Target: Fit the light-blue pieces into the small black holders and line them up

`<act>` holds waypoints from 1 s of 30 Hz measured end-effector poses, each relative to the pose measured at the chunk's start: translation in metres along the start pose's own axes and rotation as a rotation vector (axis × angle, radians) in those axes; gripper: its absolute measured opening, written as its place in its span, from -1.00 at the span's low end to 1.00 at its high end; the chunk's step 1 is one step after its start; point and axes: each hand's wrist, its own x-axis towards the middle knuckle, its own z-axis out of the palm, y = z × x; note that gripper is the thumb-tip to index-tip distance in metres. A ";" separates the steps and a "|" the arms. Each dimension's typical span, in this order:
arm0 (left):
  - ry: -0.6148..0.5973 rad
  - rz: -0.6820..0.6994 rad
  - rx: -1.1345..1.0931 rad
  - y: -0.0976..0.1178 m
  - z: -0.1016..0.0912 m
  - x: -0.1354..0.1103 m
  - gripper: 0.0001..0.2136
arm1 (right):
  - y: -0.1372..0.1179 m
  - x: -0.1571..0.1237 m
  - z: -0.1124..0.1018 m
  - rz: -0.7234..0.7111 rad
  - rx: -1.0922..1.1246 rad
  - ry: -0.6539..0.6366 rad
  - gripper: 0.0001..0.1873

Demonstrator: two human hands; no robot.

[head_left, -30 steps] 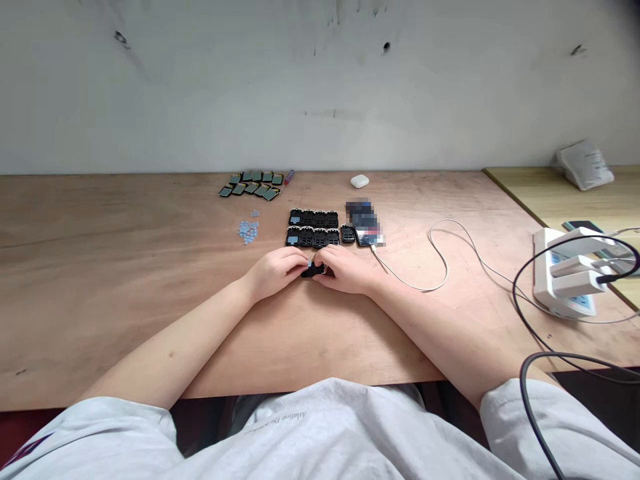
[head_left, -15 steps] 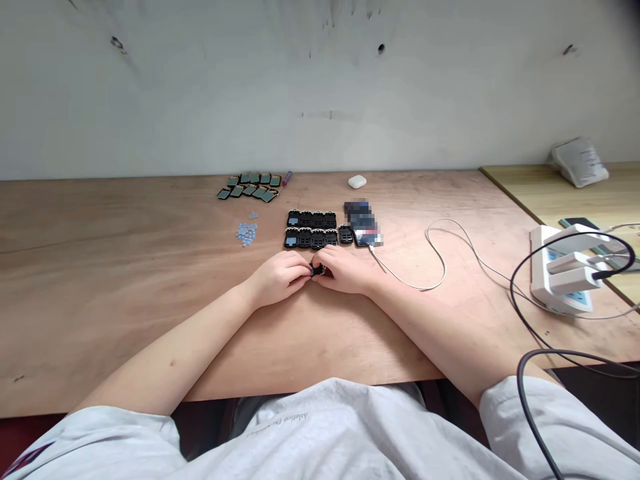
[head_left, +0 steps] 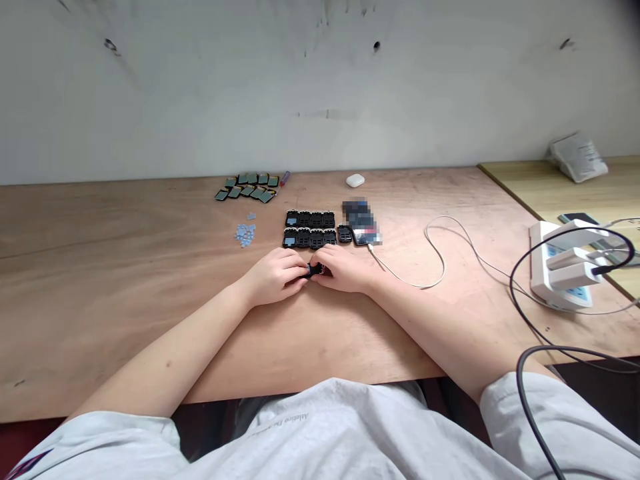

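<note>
Between my hands is a small black plastic housing, mostly covered by fingers. My right hand is closed on its right end. The fingers of my left hand pinch its left side; whether they also hold a smaller piece cannot be made out. Just beyond my fingers lie two rows of similar black housings, the leftmost of each row bearing a pale blue piece. A single black housing lies right of the front row. Small pale blue pieces are scattered to the left.
Farther back are several small display modules and a screwdriver. A phone joins a white cable. A white earbud case sits near the wall. At right stand a power strip with plugs and a looping black cable.
My left fingers have shifted slightly left along the black housing, so more of it shows between my hands. My right hand stays in place. The view has moved a little.
</note>
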 end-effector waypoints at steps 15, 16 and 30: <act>-0.037 -0.082 -0.135 -0.009 0.000 -0.004 -0.68 | -0.001 0.001 -0.001 -0.002 0.009 0.014 -0.88; -0.042 -0.072 -0.115 -0.009 0.000 -0.003 -0.70 | -0.001 0.001 -0.001 -0.001 0.009 0.012 -0.88; -0.041 -0.033 -0.066 -0.010 0.005 -0.004 -0.69 | -0.003 -0.001 -0.002 0.038 0.033 0.017 -0.84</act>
